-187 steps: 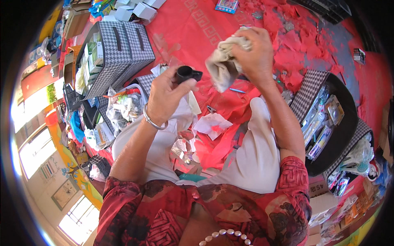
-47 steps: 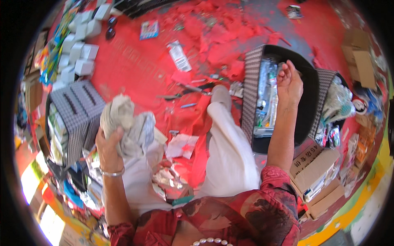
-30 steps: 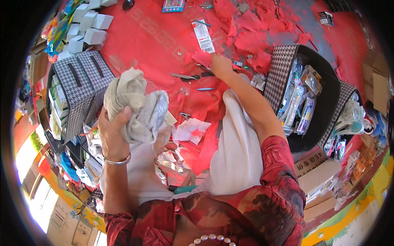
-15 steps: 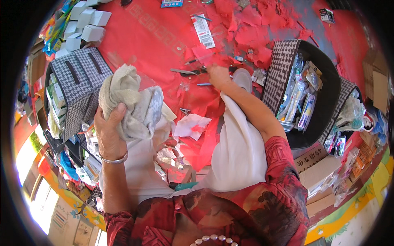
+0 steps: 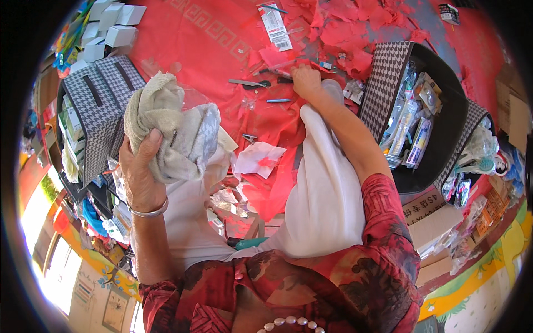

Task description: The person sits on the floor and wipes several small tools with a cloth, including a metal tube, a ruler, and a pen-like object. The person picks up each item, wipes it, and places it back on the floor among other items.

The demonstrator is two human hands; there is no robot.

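Note:
My left hand (image 5: pixel 143 166) grips a bunched beige and grey towel (image 5: pixel 161 125), thumb on top, held above my left thigh. My right hand (image 5: pixel 306 82) reaches down to the red sheet (image 5: pixel 216 61) beyond my right knee. Its fingers are curled, and whatever they pinch is hidden from me. Just left of it lie a flat grey tool (image 5: pixel 242 82) with a blade-like end and a blue pen-like stick (image 5: pixel 278 100). A small black clip (image 5: pixel 249 137) and a crumpled white paper (image 5: pixel 259 159) lie closer to me, between my legs.
A houndstooth storage box (image 5: pixel 413 172) full of packaged goods stands to my right. Another patterned box (image 5: pixel 102 100) is on the left, with white cartons (image 5: pixel 119 34) behind it. Torn red scraps (image 5: pixel 350 33) and a white package (image 5: pixel 276 30) lie farther ahead.
My right hand has moved slightly forward and right across the red sheet. The view has shifted a little. My left hand still holds the towel.

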